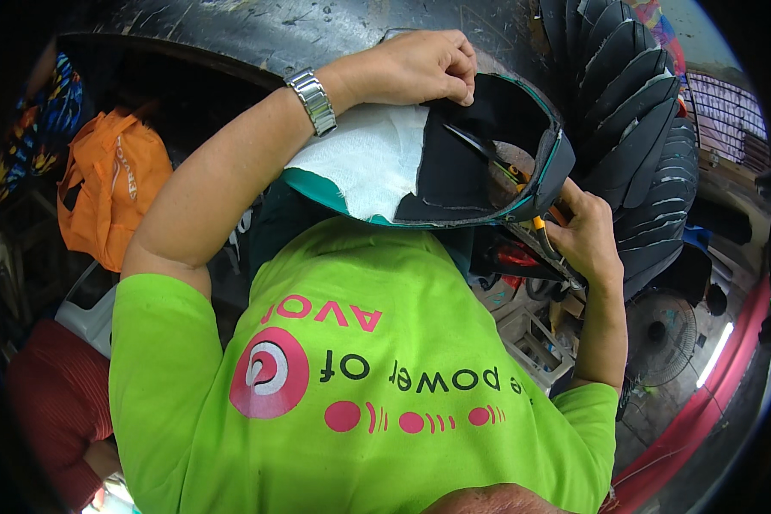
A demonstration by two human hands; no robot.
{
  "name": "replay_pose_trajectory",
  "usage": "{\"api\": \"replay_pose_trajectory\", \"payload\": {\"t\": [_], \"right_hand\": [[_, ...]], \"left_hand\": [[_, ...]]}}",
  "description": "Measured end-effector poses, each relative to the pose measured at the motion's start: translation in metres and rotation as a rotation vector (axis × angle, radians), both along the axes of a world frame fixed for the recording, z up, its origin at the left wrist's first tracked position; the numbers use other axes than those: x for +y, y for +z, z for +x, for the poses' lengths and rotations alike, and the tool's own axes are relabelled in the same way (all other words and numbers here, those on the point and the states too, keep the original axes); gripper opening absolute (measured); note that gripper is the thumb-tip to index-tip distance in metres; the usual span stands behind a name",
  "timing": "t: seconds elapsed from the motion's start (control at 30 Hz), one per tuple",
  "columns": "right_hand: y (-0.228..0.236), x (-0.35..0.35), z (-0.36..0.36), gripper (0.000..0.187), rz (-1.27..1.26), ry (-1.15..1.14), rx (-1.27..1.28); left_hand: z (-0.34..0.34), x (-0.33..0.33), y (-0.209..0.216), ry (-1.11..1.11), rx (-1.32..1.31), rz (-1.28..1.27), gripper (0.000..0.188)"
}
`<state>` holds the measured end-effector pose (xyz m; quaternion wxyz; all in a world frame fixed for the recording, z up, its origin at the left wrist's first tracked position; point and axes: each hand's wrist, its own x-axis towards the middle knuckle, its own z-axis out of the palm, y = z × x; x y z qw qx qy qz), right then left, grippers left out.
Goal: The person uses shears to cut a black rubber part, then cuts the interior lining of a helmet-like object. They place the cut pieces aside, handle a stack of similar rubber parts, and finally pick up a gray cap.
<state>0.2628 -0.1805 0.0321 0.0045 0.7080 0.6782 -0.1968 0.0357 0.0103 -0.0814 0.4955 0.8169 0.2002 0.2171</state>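
A curved, hollow piece [471, 176] with black lining and a teal edge lies at the dark table's near side, against my body. White gauze-like cloth [373, 150] covers its left part. My left hand [433, 68], with a metal watch on the wrist, is closed at the far edge of the lining, fingers curled down; the fingertips are partly hidden. To the right, my right hand [587, 227] is wrapped round the orange-yellow handles of scissors [467, 140]. Their dark pointed blades reach into the hollow of the piece, and its rim hides their middle.
Stacked black curved pieces [634, 111] stand along the right of the dark table [257, 30]. An orange bag [116, 184] hangs at the left. A person's red sleeve [56, 403] shows lower left. A fan [660, 338] and a plastic crate [535, 343] are lower right.
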Motion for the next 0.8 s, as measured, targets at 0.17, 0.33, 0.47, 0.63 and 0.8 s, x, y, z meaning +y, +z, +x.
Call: {"api": "replay_pose_trajectory", "payload": {"t": [0.17, 0.33, 0.47, 0.63, 0.8], "right_hand": [[0.002, 0.000, -0.002, 0.033, 0.008, 0.019, -0.046], [0.009, -0.001, -0.004, 0.036, 0.102, 0.198, -0.234], [0.005, -0.007, -0.002, 0.035, 0.166, 0.226, -0.255], [-0.006, -0.027, 0.007, 0.031, 0.145, 0.125, -0.180], [-0.003, -0.052, 0.023, 0.028, 0.138, -0.148, -0.148]], "left_hand": [[-0.001, -0.001, 0.000, 0.016, 0.032, 0.014, 0.020], [0.000, 0.001, -0.002, 0.011, -0.009, -0.039, 0.019], [0.001, 0.002, -0.003, 0.002, -0.019, -0.043, 0.017], [-0.002, 0.001, -0.001, -0.033, -0.016, -0.029, 0.016], [-0.004, 0.004, 0.001, -0.076, -0.035, -0.026, 0.015]]}}
